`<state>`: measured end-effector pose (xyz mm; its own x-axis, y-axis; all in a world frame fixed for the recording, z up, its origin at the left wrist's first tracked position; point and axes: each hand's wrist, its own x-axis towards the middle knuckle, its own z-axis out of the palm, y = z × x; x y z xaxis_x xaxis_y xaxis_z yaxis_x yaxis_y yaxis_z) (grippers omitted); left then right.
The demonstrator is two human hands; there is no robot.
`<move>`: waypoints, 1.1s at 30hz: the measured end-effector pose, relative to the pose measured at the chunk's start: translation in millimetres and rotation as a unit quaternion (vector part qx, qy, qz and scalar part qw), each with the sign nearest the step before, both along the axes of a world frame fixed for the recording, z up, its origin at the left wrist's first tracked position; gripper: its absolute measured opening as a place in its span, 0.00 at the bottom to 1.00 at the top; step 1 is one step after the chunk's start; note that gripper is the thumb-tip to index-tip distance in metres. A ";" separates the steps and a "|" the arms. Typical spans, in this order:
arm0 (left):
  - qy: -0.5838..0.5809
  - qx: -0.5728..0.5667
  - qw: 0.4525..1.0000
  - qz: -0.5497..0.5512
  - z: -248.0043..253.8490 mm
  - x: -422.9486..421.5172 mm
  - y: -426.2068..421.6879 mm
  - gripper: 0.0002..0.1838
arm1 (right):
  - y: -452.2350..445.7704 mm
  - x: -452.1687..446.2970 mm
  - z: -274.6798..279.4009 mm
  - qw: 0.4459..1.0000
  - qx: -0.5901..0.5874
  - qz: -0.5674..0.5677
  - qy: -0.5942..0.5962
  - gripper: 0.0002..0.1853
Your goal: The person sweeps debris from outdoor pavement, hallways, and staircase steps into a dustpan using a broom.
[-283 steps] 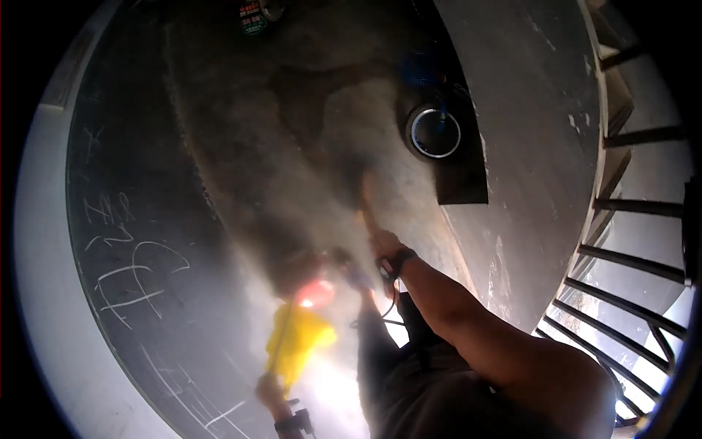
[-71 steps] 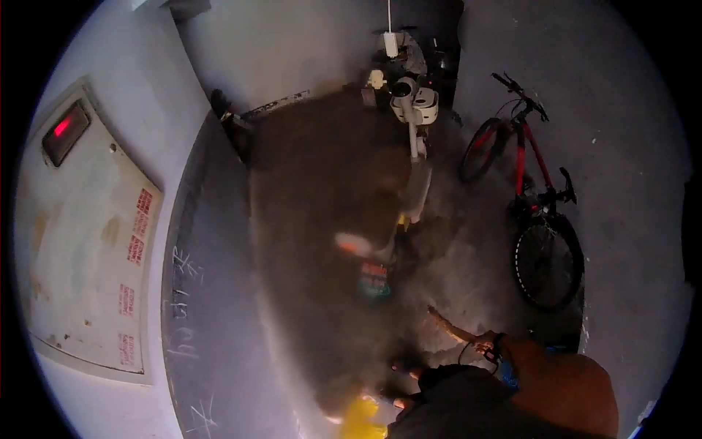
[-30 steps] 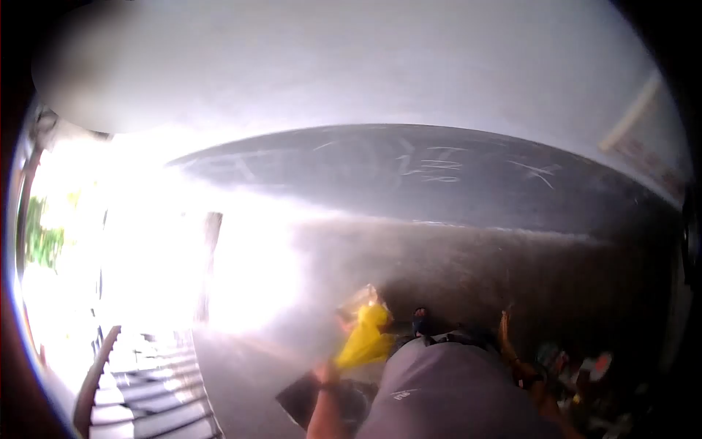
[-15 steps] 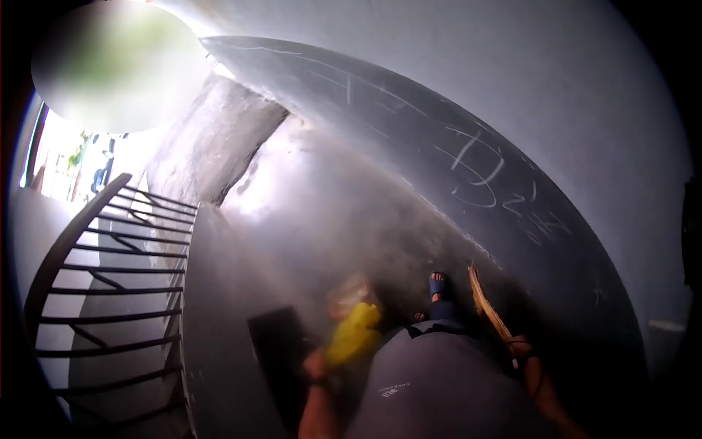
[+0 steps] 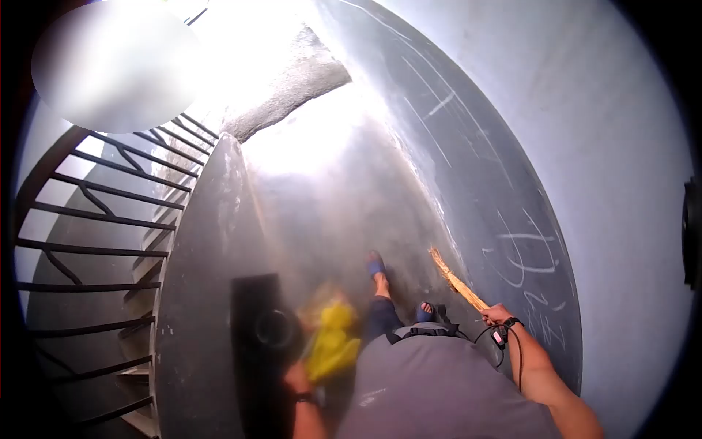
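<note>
In the head view my right hand (image 5: 499, 316) is closed round the lower end of a rough, splintered wooden stick (image 5: 459, 282). The stick slants up and left beside the dark wall band. At lower left, my left hand (image 5: 296, 377) is smeared by motion, with its fingers hard to make out. Against it hangs a crumpled yellow cloth or bag (image 5: 333, 344), which moves along with that hand. Just left of it are a dark rectangular shape (image 5: 252, 351) and a dark round shape (image 5: 274, 327), too unclear to name.
A metal-barred railing (image 5: 95, 219) runs along the left, above stair steps (image 5: 139, 336). The grey floor (image 5: 314, 197) leads to a bright opening. A dark wall band with chalk marks (image 5: 523, 256) curves along the right. My sandalled feet (image 5: 376, 267) show below.
The view has turned and brightened. One foot has stepped forward. The stick has stayed in my right hand, and the yellow thing has shifted slightly left with my left hand.
</note>
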<state>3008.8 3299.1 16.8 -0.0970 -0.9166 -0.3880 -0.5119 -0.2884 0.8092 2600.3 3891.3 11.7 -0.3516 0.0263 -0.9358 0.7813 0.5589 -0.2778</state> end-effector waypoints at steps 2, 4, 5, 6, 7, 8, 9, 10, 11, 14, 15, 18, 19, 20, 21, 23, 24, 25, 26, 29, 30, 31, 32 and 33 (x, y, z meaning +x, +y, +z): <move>-0.011 0.032 0.998 0.058 -8.2 -15.5 -4.6 0.13 | -33.9 -37.7 6.6 1.000 0.012 -0.008 -0.026 0.14; -0.104 -0.007 0.994 -0.016 -48.7 -18.5 -35.6 0.11 | -67.3 -77.9 0.1 0.999 0.030 0.019 -0.029 0.14; -0.122 -0.011 0.992 -0.030 -67.9 -21.9 -45.6 0.10 | -82.6 -93.4 1.2 0.998 0.043 0.032 -0.028 0.14; -0.140 -0.015 0.989 -0.045 -84.5 -26.8 -55.7 0.09 | -98.1 -105.4 -1.7 0.998 0.054 0.029 0.005 0.13; -0.142 -0.006 0.989 -0.032 -91.3 -27.9 -60.1 0.09 | -109.9 -117.7 1.4 0.999 0.030 0.007 -0.008 0.13; -0.144 0.003 0.989 -0.019 -95.8 -30.4 -64.9 0.09 | -124.8 -129.6 10.3 1.000 0.019 -0.003 -0.023 0.13; -0.143 -0.006 0.989 -0.027 -99.8 -37.8 -76.9 0.09 | -144.6 -146.3 22.6 0.999 0.003 -0.015 -0.033 0.13; -0.139 -0.010 0.990 -0.019 -102.8 -53.5 -87.4 0.10 | -164.8 -160.0 32.6 0.999 0.032 0.003 -0.014 0.13; -0.135 -0.014 0.991 -0.012 -106.6 -71.3 -94.8 0.10 | -171.3 -182.8 16.7 0.999 0.047 0.027 0.006 0.14; -0.077 0.048 0.990 0.108 -77.5 -124.2 -117.3 0.12 | -201.8 -227.0 0.4 0.996 0.052 0.078 -0.011 0.15; -0.066 0.054 0.990 0.117 -65.2 -139.4 -126.9 0.12 | -213.6 -240.2 -6.3 0.996 0.049 0.074 -0.009 0.16; -0.040 0.046 0.994 0.092 -60.8 -191.9 -154.4 0.13 | -254.9 -296.3 -9.7 0.998 0.039 0.054 -0.014 0.18; -0.032 0.035 0.996 0.075 -61.3 -203.2 -164.0 0.13 | -269.9 -314.5 -10.9 0.998 0.035 0.045 -0.020 0.19; -0.022 0.025 0.998 0.057 -63.4 -217.8 -174.4 0.13 | -286.0 -333.4 -12.5 0.998 0.035 0.053 -0.020 0.18; -0.025 0.028 0.998 0.053 -61.6 -242.2 -185.1 0.13 | -298.3 -353.4 -18.3 0.998 0.028 0.051 -0.023 0.17; -0.043 0.048 0.996 0.059 -49.9 -292.1 -205.8 0.13 | -317.3 -396.1 -35.9 0.998 0.013 0.049 -0.026 0.14; -0.059 0.061 0.994 0.069 -42.6 -321.2 -220.7 0.13 | -336.8 -417.6 -37.2 0.998 0.031 0.046 -0.006 0.15; -0.076 0.053 0.994 0.050 -46.4 -340.1 -235.6 0.13 | -346.9 -439.6 -46.1 0.998 0.019 0.057 0.015 0.16; -0.090 0.038 0.995 0.032 -75.8 -343.8 -250.0 0.12 | -367.2 -468.2 -50.9 0.996 0.042 0.079 0.018 0.16; -0.079 0.033 0.988 0.129 -62.0 -438.9 -283.9 0.12 | -410.8 -543.3 -48.4 0.994 0.071 0.084 0.015 0.16; -0.093 0.019 0.992 0.084 -59.5 -452.5 -297.9 0.12 | -424.4 -567.2 -43.7 0.992 0.079 0.096 0.021 0.16; -0.099 -0.001 0.994 0.043 -61.8 -478.1 -321.0 0.13 | -448.6 -603.4 -40.9 0.990 0.082 0.109 0.036 0.15; -0.112 -0.016 0.993 0.031 -63.1 -497.1 -349.6 0.13 | -477.0 -628.3 -28.5 0.986 0.091 0.126 0.057 0.17; -0.133 -0.024 0.991 0.022 -62.0 -506.9 -363.0 0.13 | -495.8 -652.2 -20.4 0.985 0.094 0.134 0.056 0.17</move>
